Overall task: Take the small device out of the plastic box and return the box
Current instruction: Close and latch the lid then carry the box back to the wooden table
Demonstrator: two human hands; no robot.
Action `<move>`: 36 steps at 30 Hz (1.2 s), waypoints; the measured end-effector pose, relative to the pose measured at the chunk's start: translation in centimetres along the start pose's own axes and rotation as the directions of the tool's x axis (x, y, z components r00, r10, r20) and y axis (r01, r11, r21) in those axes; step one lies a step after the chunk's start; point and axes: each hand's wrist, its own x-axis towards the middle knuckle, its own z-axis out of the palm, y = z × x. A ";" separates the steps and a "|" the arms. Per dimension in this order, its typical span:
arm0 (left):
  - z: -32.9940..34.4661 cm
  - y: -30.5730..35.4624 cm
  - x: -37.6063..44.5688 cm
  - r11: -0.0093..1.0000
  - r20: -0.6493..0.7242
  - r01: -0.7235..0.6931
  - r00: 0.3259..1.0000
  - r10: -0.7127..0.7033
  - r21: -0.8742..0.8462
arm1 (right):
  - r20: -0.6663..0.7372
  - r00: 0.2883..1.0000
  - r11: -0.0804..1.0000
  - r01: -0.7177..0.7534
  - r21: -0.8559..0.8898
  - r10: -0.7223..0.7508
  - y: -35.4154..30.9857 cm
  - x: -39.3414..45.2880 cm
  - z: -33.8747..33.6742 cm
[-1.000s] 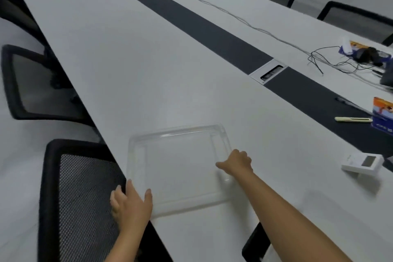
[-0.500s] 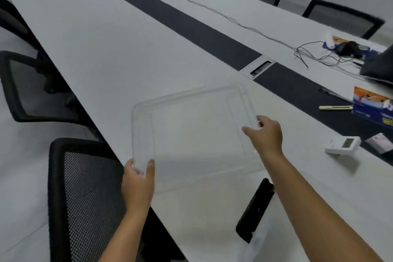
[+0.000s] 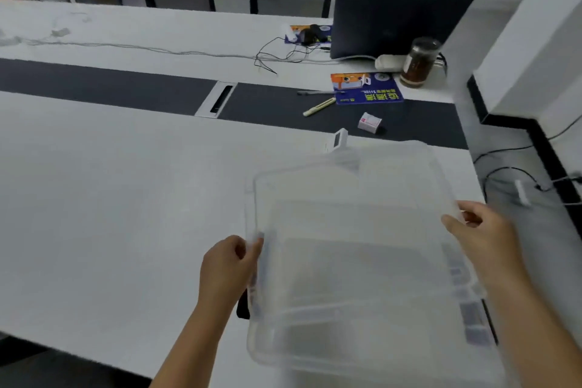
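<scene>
I hold a clear plastic box [image 3: 352, 249] in the air above the near right part of the white table [image 3: 110, 214]. My left hand [image 3: 228, 264] grips its left rim and my right hand [image 3: 482, 233] grips its right rim. The box looks empty. A small white device with a grey screen [image 3: 337, 139] lies on the table just past the box's far edge, partly hidden by it.
On the dark centre strip lie a small white packet [image 3: 369, 121], a pale pen [image 3: 318, 106] and a blue booklet [image 3: 367, 88]. Farther back stand a dark laptop [image 3: 396, 22], a brown jar [image 3: 420, 61] and tangled cables [image 3: 280, 53]. Cables also lie on the floor at right.
The box has been lifted off the table and carried to the right with both hands on it. My view has swung right, bringing the table's end and the laptop into sight.
</scene>
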 end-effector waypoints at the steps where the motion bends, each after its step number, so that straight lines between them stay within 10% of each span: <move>1: 0.6 0.2 -0.1 1.000 0.025 -0.002 1.000 0.001 0.019 | -0.010 1.000 1.000 -0.029 -0.007 0.029 1.2 -0.5 -0.8; 9: 1.3 0.1 -1.4 0.947 0.097 -0.072 0.994 0.043 0.313 | 0.009 0.997 0.989 -0.075 -0.131 0.077 7.0 -4.1 -1.5; 36: 3.2 2.5 0.1 0.980 0.031 -0.031 0.999 0.026 0.197 | -0.010 0.997 0.963 0.075 -0.260 -0.080 6.1 -2.4 -1.0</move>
